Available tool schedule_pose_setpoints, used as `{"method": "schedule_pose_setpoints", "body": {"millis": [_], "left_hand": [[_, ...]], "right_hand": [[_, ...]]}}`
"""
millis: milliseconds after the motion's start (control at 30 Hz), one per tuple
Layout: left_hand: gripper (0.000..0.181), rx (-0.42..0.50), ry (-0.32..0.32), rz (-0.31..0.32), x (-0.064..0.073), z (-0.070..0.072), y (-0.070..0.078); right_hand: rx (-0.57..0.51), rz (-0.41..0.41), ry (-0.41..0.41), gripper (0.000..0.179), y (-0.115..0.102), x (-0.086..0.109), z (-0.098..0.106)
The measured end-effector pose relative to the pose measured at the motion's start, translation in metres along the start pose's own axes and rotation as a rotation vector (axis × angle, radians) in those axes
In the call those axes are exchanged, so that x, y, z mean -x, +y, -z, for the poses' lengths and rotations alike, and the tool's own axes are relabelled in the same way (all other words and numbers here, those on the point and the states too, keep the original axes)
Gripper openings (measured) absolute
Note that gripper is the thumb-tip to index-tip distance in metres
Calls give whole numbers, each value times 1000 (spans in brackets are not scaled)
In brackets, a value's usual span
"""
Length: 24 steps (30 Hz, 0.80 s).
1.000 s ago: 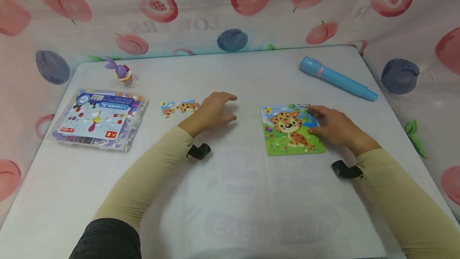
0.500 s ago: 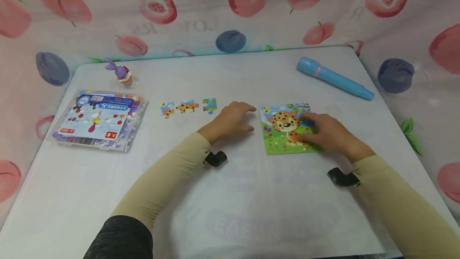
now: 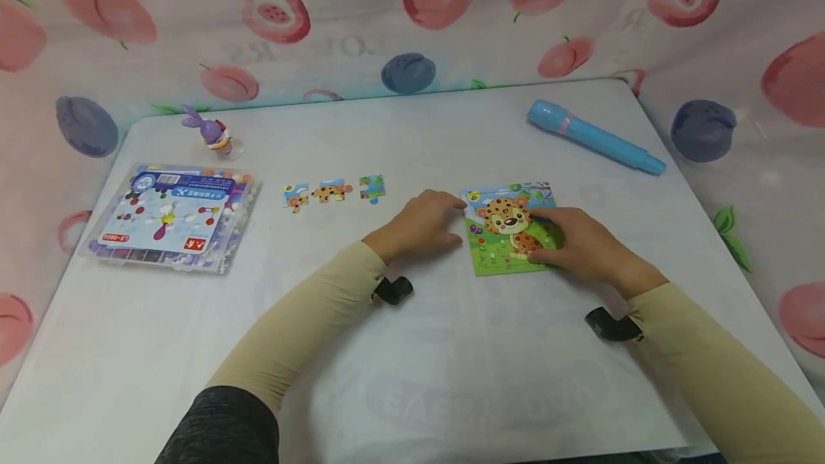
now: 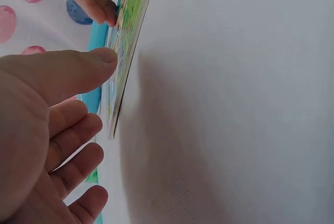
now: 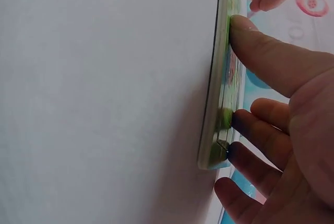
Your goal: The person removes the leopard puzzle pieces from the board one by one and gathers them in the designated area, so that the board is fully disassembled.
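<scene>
A square jigsaw puzzle (image 3: 490, 245) with a spotted leopard cub on green grass lies right of the table's middle in the head view. My right hand (image 3: 576, 242) rests over its right side; in the right wrist view the thumb (image 5: 245, 28) and fingertips touch its printed face. My left hand (image 3: 422, 224) is at the puzzle's left edge, fingers loosely bent and holding nothing. In the left wrist view, the puzzle (image 4: 125, 51) appears edge-on beyond the thumb. Three loose puzzle pieces, a left one (image 3: 296, 196), a middle one (image 3: 331, 191) and a right one (image 3: 372, 187), lie in a row.
A clear plastic case (image 3: 170, 217) of small coloured parts lies at the left. Behind it stands a purple-eared figurine (image 3: 211, 132). A blue tube-shaped thing (image 3: 596, 136) lies at the back right. A fruit-print curtain (image 3: 348, 13) hangs behind the white table (image 3: 451, 364).
My left hand has moved right to the puzzle's left edge, uncovering the third loose piece. My right hand has slid left and slightly nearer, farther over the puzzle.
</scene>
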<state>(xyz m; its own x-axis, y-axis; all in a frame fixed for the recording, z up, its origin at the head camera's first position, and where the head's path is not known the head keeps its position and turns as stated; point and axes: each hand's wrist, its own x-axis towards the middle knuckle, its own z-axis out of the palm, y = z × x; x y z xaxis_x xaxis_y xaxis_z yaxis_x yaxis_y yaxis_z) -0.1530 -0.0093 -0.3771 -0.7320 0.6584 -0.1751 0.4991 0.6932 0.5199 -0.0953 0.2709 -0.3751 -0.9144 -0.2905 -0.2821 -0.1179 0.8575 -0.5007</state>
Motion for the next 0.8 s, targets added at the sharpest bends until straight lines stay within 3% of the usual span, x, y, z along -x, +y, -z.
{"method": "schedule_pose_setpoints", "body": {"millis": [800], "left_hand": [[61, -50, -17, -22, -4, -7, 8]], "right_hand": [[32, 35, -15, 85, 4, 1, 0]]}}
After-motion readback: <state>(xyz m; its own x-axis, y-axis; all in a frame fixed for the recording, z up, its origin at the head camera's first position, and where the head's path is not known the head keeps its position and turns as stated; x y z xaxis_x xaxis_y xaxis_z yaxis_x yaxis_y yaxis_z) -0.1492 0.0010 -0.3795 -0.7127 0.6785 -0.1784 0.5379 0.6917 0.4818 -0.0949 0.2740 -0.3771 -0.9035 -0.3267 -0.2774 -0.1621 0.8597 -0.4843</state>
